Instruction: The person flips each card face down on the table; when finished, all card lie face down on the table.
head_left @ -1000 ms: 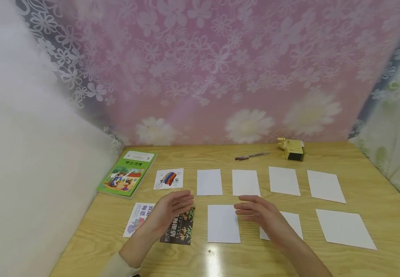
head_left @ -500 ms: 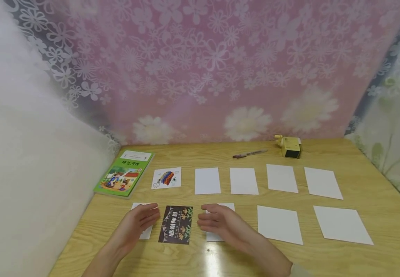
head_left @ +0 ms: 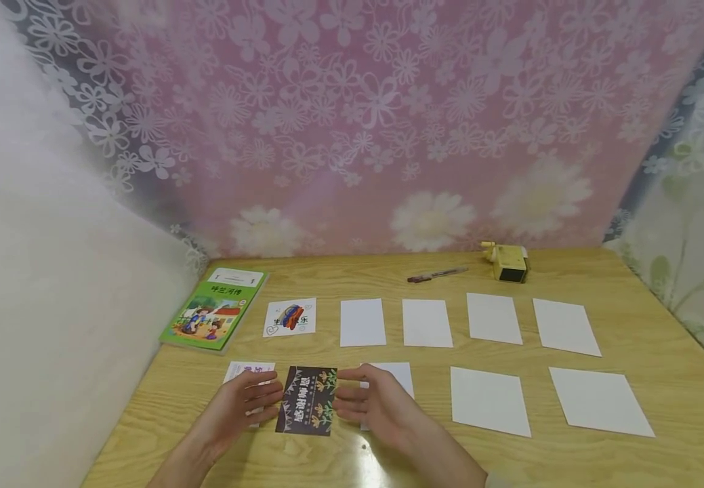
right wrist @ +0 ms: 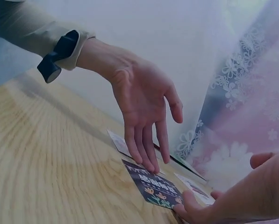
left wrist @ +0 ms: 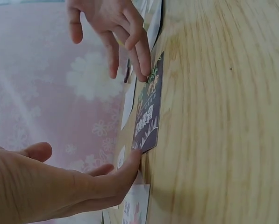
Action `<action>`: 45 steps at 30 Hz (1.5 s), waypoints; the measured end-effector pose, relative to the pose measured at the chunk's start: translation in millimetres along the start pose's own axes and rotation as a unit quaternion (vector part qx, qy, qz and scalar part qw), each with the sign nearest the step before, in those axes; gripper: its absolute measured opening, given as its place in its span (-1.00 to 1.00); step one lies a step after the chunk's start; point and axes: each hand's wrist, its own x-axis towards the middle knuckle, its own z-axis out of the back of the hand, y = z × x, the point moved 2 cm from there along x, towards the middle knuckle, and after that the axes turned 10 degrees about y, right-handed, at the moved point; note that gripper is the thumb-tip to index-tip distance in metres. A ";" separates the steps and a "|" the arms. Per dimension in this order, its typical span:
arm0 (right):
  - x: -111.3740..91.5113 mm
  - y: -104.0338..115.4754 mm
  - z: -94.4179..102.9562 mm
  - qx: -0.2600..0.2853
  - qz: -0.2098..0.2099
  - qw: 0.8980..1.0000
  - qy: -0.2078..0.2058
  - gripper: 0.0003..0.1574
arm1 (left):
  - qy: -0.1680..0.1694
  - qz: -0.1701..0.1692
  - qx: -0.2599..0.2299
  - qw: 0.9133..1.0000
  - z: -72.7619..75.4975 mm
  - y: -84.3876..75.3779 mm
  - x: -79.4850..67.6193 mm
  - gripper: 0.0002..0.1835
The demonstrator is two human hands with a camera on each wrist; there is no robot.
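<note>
A black card with white lettering and painted flowers lies flat on the wooden table. My left hand is at its left edge, over part of a printed white card. At the right edge is my right hand, partly covering a blank white card. Fingers on both hands are extended and slightly bent, palms facing each other. In the left wrist view, the fingertips of the left hand and right hand meet opposite ends of the black card; neither hand grips it.
Behind the hands runs a row with a colourful drawn card and several blank cards. More blank cards lie to the right. A green book sits at the left wall. A pen and a yellow sharpener-like device are at the back.
Both hands have shifted left, from either side of the blank card to either side of the black card. During the last half second they have drawn closer to its edges.
</note>
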 end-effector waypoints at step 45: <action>-1.3 -3.4 -19.3 -0.026 0.101 0.994 -0.021 -0.35 | 0.021 -0.082 -0.046 0.995 -8.5 -12.3 -22.4 -0.31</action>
